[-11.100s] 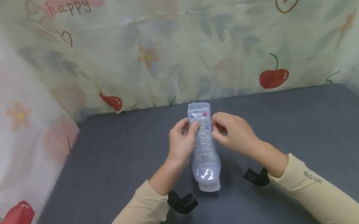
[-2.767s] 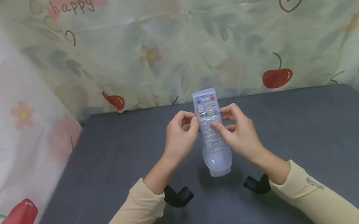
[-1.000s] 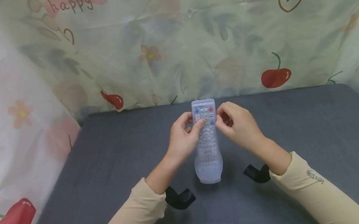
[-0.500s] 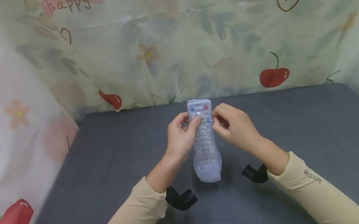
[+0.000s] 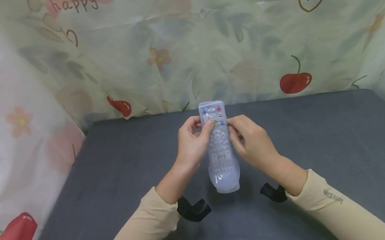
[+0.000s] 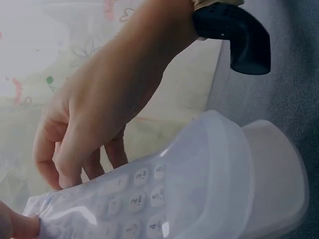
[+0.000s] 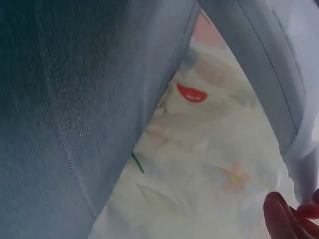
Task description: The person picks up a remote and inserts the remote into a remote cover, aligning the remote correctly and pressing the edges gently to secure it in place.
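Both hands hold a remote control (image 5: 219,145) in a clear, frosted cover (image 5: 225,178), lifted above the middle of the grey table (image 5: 339,162). The left hand (image 5: 192,145) grips the remote's left edge near its top, fingers curled behind it and the thumb laid over the upper buttons. The right hand (image 5: 252,143) grips the right edge at about the same height, fingers curled and the thumb against the side. The remote points away from the person, top end toward the back edge of the table, bottom end toward the wrists.

In the left wrist view the right hand (image 6: 107,114) shows with its fingers bent down onto the cover (image 6: 214,164), numbered buttons visible through it, and a white end (image 6: 279,179) of the remote sticks out of the cover's open mouth. The right wrist view shows only a fingertip (image 7: 281,216) at the lower edge, with the grey table (image 7: 60,114) blurred beside it.

Beige sleeves (image 5: 136,237) cover both forearms, each with a black wrist mount (image 5: 192,211) just under the remote. Behind the table and to its left hangs a pale curtain (image 5: 201,37) printed with cherries, flowers and the word happy.
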A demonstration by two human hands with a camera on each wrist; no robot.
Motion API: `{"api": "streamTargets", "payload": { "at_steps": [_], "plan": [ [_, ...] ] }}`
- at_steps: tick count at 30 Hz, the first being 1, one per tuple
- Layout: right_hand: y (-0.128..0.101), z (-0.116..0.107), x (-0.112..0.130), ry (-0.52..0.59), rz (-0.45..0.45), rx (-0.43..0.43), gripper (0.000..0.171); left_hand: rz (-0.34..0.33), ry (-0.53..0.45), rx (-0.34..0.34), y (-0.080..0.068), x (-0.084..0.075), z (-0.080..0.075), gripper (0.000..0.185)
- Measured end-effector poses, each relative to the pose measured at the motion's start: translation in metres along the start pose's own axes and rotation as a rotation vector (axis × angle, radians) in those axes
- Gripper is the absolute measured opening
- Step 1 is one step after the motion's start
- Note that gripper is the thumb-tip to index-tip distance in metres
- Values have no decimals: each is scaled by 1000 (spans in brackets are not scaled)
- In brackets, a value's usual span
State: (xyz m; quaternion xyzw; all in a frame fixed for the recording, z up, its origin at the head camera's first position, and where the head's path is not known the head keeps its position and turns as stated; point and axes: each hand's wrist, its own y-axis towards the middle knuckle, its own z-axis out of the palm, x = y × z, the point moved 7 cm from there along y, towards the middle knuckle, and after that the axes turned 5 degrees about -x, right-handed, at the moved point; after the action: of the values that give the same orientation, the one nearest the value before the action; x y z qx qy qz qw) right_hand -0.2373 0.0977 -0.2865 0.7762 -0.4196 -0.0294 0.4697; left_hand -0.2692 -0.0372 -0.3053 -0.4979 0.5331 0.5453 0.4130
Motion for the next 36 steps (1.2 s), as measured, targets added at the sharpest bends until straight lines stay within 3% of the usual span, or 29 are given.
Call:
{"api": "streamTargets", "payload": {
  "at_steps": [6, 14, 17, 24, 36],
  "plan": [
    [-12, 17, -6, 215, 195, 141, 34, -24, 10, -2, 1, 3, -1, 22],
    [-13, 18, -9, 331, 226, 68, 31, -31, 22, 75, 2, 5, 3, 27],
    [-11, 17, -10, 353, 237, 53, 31, -31, 41, 91, 4, 1, 0, 32],
    [-11, 15, -16, 339, 290, 75, 31, -5, -5, 32, 10, -5, -11, 26],
    [-13, 16, -17, 358, 325, 96, 31, 148, 121, -29, 8, -11, -12, 18]
  ]
}}
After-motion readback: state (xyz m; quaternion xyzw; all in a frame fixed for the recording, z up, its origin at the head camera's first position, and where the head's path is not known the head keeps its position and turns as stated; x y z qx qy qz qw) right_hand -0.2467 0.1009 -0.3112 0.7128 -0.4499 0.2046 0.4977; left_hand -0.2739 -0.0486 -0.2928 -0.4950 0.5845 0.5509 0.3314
